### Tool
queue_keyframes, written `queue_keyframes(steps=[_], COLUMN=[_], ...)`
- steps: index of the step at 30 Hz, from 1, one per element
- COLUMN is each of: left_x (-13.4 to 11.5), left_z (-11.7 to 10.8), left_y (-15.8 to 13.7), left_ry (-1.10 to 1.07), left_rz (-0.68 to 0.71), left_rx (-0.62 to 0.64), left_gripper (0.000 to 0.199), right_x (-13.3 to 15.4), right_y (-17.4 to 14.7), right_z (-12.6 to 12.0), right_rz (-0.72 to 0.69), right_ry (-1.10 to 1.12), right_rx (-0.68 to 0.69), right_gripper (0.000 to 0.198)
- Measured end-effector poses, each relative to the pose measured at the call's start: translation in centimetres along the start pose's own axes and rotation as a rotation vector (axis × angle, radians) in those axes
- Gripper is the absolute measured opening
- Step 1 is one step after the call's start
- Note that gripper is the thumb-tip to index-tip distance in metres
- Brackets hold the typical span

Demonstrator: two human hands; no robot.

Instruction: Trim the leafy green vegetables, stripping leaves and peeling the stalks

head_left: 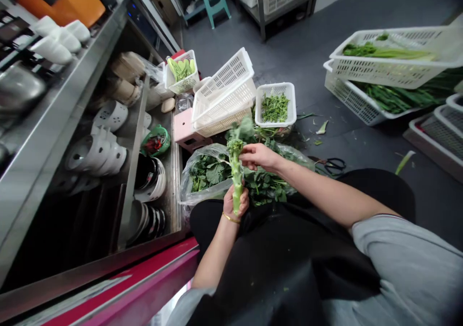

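My left hand (236,201) is wrapped round the lower end of a thick, pale-green vegetable stalk (237,171). The stalk stands nearly upright, with knobbly leaf scars along it and a leafy top (241,130). Beside its upper part is my right hand (261,156), fingers curled in a pinch against the stalk; whatever they grip is hidden. Below, a clear plastic bag (186,188) holds dark green leaves (211,171). More loose leaves (265,183) lie under my right forearm. A white basket (257,118) with small cut greens (275,108) stands just beyond.
Empty white baskets (222,87) are stacked on a pink stool (184,126). Black-handled scissors (335,164) lie at right on the floor. White crates (383,73) of greens stand farther right. Steel shelving (68,89) with bowls and pots runs along my left.
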State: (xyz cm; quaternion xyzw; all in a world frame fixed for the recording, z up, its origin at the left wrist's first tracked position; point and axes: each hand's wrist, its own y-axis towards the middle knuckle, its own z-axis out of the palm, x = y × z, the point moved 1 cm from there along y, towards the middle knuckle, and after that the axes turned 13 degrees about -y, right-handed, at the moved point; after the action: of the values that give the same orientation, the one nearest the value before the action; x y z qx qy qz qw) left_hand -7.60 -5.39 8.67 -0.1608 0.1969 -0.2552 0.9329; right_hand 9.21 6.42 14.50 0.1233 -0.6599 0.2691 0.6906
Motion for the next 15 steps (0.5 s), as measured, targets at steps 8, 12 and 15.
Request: queue_keyframes(steps=[8, 12, 15], left_x=[-1.1, -0.4, 0.8], left_z=[1.6, 3.4, 4.5], left_y=[0.0, -0.3, -0.2], left_ry=[0.234, 0.304, 0.216], left_rz=[0.061, 0.218, 0.218], left_rx=[-0.102, -0.167, -0.212], left_gripper=[0.02, 0.027, 0.027], right_x=[-0.3, -0.5, -0.5], right_y=[0.3, 0.0, -1.1], right_z=[1.8, 1.6, 3.0], right_rz=[-0.092, -0.267, -0.549], right_ry=[0.192, -0.225, -0.734], right_rx=[-0.124, -0.416, -0.542], right_gripper=[0.027, 0.025, 0.018])
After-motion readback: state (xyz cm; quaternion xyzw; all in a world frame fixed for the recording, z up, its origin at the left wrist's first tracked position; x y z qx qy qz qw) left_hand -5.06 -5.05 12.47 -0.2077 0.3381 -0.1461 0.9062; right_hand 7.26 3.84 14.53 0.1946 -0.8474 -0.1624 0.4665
